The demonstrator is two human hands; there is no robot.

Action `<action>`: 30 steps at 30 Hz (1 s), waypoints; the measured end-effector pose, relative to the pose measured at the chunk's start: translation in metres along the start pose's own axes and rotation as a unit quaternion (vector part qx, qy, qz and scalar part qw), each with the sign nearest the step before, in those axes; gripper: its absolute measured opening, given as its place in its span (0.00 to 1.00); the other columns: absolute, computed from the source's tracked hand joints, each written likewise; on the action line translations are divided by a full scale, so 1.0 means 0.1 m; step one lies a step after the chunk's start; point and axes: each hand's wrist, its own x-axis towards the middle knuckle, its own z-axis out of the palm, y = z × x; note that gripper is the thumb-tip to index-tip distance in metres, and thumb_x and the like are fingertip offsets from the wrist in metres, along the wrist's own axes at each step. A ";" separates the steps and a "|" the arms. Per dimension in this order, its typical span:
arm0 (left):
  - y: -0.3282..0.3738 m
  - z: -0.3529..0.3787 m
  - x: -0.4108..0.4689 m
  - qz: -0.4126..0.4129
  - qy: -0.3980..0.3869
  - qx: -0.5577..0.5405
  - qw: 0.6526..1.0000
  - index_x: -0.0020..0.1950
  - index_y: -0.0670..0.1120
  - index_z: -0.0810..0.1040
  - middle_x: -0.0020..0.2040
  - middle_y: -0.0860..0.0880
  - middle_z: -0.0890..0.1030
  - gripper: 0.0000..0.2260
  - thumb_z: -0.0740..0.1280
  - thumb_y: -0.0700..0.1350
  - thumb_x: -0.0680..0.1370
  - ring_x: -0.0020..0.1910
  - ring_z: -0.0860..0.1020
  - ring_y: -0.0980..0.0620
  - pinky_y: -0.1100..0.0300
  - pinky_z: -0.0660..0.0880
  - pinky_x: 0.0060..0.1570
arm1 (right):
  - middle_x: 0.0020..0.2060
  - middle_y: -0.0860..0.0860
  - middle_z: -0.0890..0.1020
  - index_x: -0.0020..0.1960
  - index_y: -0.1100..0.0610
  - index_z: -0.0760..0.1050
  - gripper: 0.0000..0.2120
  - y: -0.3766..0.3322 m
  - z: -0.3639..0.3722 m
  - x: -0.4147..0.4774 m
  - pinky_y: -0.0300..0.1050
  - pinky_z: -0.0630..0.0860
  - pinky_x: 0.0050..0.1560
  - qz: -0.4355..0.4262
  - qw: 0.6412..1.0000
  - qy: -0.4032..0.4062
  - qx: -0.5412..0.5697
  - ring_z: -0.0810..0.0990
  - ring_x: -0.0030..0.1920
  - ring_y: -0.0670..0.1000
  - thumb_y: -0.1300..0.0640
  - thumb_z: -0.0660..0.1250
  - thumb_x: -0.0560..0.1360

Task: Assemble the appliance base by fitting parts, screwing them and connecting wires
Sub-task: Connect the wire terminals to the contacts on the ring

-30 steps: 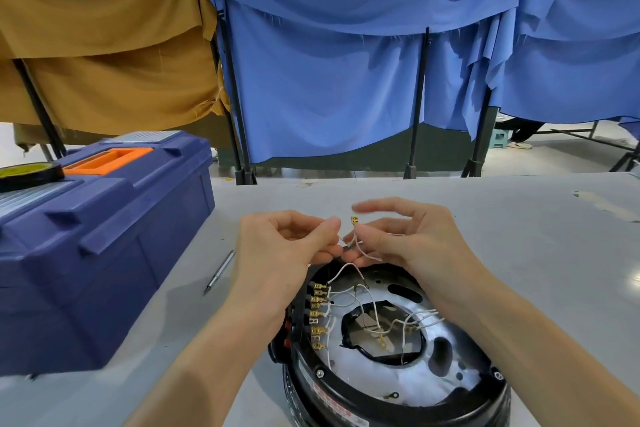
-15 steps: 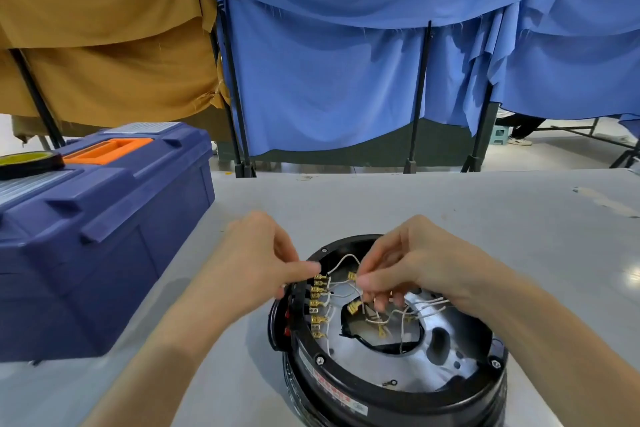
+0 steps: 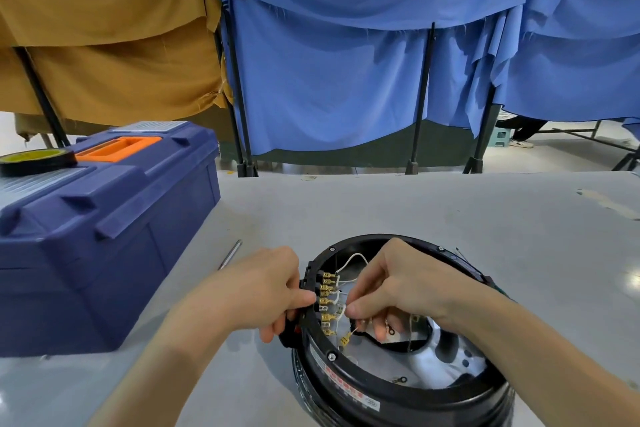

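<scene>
A round black appliance base (image 3: 388,395) lies upside down on the grey table, its silver inner plate showing. A row of brass terminals (image 3: 326,302) lines its left inner wall, with thin white wires (image 3: 353,258) running from them. My left hand (image 3: 263,291) grips the base's left rim beside the terminal block, thumb against the rim. My right hand (image 3: 398,284) reaches inside the base and pinches a white wire next to the terminals. A loose brass connector (image 3: 345,340) hangs below my right fingers.
A closed dark blue toolbox (image 3: 104,229) with an orange handle stands at the left, a roll of black tape (image 3: 36,160) on its lid. A thin metal tool (image 3: 230,254) lies on the table between toolbox and base. Blue and mustard cloths hang behind the table.
Both hands came down from holding the wires in the air above the base. My left hand now grips the rim and my right hand pinches a wire by the terminals.
</scene>
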 end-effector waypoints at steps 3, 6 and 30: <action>0.00 0.01 0.02 0.002 0.000 -0.003 1.000 0.36 0.42 0.76 0.35 0.43 0.85 0.18 0.62 0.52 0.81 0.27 0.78 0.54 0.64 0.72 0.34 | 0.30 0.60 0.82 0.44 0.71 0.81 0.04 0.00 0.00 0.04 0.36 0.70 0.21 0.009 0.999 0.000 0.036 0.77 0.21 0.48 0.70 0.73 0.71; 0.00 0.01 0.03 0.005 0.005 -0.007 1.000 0.35 0.42 0.76 0.33 0.44 0.84 0.20 0.61 0.53 0.82 0.25 0.77 0.54 0.63 0.75 0.38 | 0.31 0.61 0.82 0.44 0.71 0.81 0.04 0.01 0.01 0.07 0.35 0.70 0.19 0.017 0.998 0.003 0.055 0.77 0.21 0.48 0.70 0.73 0.70; 0.03 0.03 0.06 -0.003 0.019 0.044 0.999 0.34 0.43 0.73 0.27 0.47 0.79 0.20 0.62 0.54 0.81 0.25 0.75 0.53 0.54 0.79 0.47 | 0.24 0.54 0.81 0.39 0.64 0.80 0.04 0.01 0.16 0.05 0.33 0.62 0.17 -0.017 0.998 0.053 0.016 0.71 0.16 0.44 0.66 0.74 0.72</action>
